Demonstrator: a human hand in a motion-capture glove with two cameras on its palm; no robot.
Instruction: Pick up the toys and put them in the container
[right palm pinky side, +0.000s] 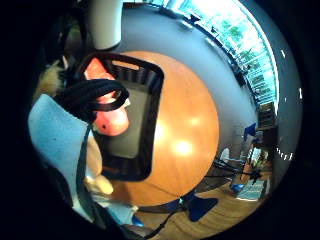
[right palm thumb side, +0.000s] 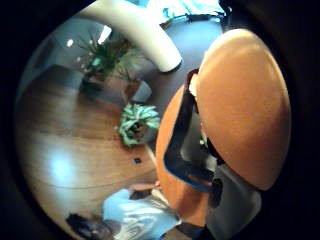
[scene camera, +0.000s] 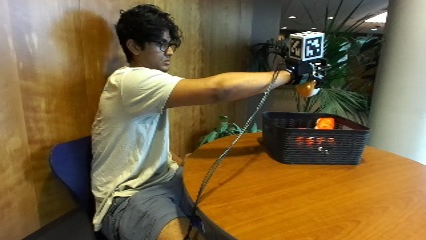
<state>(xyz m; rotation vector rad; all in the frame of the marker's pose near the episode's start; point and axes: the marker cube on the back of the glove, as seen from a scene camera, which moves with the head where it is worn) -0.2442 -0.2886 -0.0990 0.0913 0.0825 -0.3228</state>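
In the outside view a person sits at a round wooden table (scene camera: 299, 200) with the right arm stretched out. The gloved right hand (scene camera: 303, 74) is high above a black mesh basket (scene camera: 313, 142) and grips a rounded orange toy (scene camera: 307, 90) from above. That toy (right palm thumb side: 245, 105) fills much of the thumb side palm view, close to the palm. Inside the basket lies a red-orange toy (scene camera: 325, 123). In the little finger side palm view it (right palm pinky side: 112, 120) rests on the floor of the basket (right palm pinky side: 152, 95), directly below the hand.
The basket stands at the table's far side, near a white pillar (scene camera: 399, 75). Potted plants (scene camera: 346, 95) grow behind it. The person sits on a blue chair (scene camera: 66, 165) against a wooden wall. Bare tabletop (right palm pinky side: 190, 115) lies beside the basket.
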